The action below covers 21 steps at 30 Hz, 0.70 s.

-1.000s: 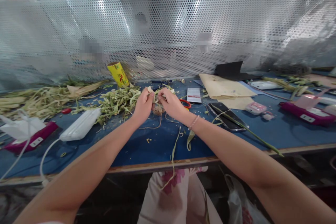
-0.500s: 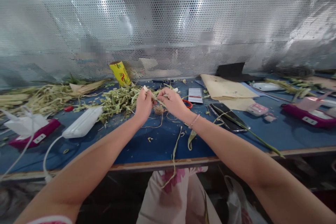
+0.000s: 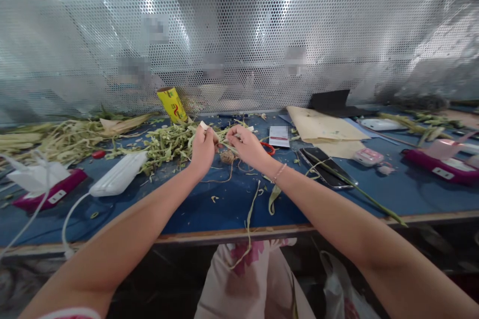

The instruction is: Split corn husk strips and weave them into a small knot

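My left hand (image 3: 202, 150) is closed, its thumb and fingers pinching pale green plant strips (image 3: 223, 144) that look like husk. A whitish end pokes out above its fingers. On the other side, my right hand (image 3: 247, 145) pinches the same strips, fingers bent and pressed together. Just below and between both hands lies a small brown ball of twine (image 3: 226, 157), a loose strand trailing from it. Beside the left hand is a heap of green strips and knotted pieces (image 3: 168, 143). The red handle of a tool (image 3: 268, 148) shows partly behind my right hand.
A white power bank (image 3: 119, 174) with a cable and a purple power strip (image 3: 71, 184) lie left. A yellow tube (image 3: 172, 104) leans near the perforated metal screen (image 3: 239, 25). Rightward are a phone (image 3: 325, 167), brown paper (image 3: 325, 124) and a pink case (image 3: 368, 157).
My left hand has shifted slightly left, and the gap between the hands has widened a little. My right hand stays almost in place. Both keep their pinch on the strips.
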Motion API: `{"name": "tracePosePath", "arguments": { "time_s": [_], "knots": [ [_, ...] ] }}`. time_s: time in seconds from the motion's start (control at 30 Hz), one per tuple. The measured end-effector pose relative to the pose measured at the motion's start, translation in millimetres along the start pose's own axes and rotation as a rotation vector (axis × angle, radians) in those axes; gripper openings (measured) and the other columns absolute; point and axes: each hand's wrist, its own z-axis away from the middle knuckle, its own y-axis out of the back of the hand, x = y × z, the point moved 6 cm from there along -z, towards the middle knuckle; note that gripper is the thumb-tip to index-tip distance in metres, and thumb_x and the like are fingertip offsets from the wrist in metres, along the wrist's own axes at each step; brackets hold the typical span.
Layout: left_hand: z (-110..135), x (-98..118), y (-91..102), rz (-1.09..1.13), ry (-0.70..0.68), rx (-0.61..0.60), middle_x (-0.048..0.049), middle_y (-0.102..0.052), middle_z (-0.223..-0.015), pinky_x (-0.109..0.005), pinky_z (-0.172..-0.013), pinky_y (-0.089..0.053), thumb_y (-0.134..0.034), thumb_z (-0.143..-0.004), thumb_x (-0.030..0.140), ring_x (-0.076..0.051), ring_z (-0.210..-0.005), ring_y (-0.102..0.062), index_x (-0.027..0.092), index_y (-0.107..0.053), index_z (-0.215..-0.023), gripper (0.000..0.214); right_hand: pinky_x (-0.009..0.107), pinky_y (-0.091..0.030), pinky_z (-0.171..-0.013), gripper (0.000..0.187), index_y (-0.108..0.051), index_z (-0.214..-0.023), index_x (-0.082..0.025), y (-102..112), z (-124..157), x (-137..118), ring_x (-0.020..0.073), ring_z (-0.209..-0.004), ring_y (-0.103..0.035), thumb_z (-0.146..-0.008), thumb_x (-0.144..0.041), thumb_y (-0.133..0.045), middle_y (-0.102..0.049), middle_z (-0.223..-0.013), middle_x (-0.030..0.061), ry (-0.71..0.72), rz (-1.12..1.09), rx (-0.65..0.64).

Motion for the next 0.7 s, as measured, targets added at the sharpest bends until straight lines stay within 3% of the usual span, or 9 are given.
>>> {"name": "tracePosePath", "arguments": {
  "time_s": [0.17, 0.37, 0.53, 0.7],
  "knots": [
    [5, 4, -4.0, 0.06, 0.045, -0.048, 0.0071, -0.035, -0.053, -0.019, -0.046, -0.04, -0.044, -0.082, 0.03, -0.005, -0.042, -0.036, 0.02, -0.037, -0.068, 0.018, 0.025, -0.038, -0.063, 0.011, -0.048, -0.075, -0.019, 4, 0, 0, 0.0119, -0.069, -0.049, -0.077, -0.03, -0.047, -0.055, -0.077, 0.0009, 0.091, 0.076, 0.002],
    [3, -5, -9.1, 0.064, 0.072, -0.139, 0.0072, -0.029, -0.046, -0.02, -0.042, -0.03, -0.049, -0.079, 0.031, -0.006, -0.039, -0.032, 0.017, -0.046, -0.062, 0.022, 0.025, -0.038, -0.063, 0.009, -0.048, -0.074, -0.019, -1, 3, -2, 0.0112, -0.064, -0.049, -0.077, -0.026, -0.045, -0.054, -0.073, 0.0003, 0.159, 0.132, -0.072],
    [2, -3, -7.4, -0.061, 0.016, -0.146, 0.0052, -0.036, -0.049, -0.021, -0.046, -0.034, -0.049, -0.079, 0.032, -0.007, -0.044, -0.041, 0.017, -0.047, -0.062, 0.023, 0.026, -0.037, -0.063, 0.005, -0.046, -0.074, -0.019, -1, 3, 1, 0.0117, -0.059, -0.047, -0.077, -0.02, -0.043, -0.052, -0.066, -0.0007, 0.109, 0.228, -0.087],
    [4, 2, -11.3, -0.095, -0.015, -0.183, 0.0048, -0.038, -0.051, -0.022, -0.047, -0.036, -0.046, -0.08, 0.03, -0.007, -0.044, -0.039, 0.017, -0.043, -0.06, 0.024, 0.026, -0.036, -0.063, 0.007, -0.042, -0.073, -0.02, -3, 3, 4, 0.0126, -0.061, -0.048, -0.078, -0.016, -0.039, -0.051, -0.067, -0.0001, 0.011, 0.173, -0.074]
  ]
}}
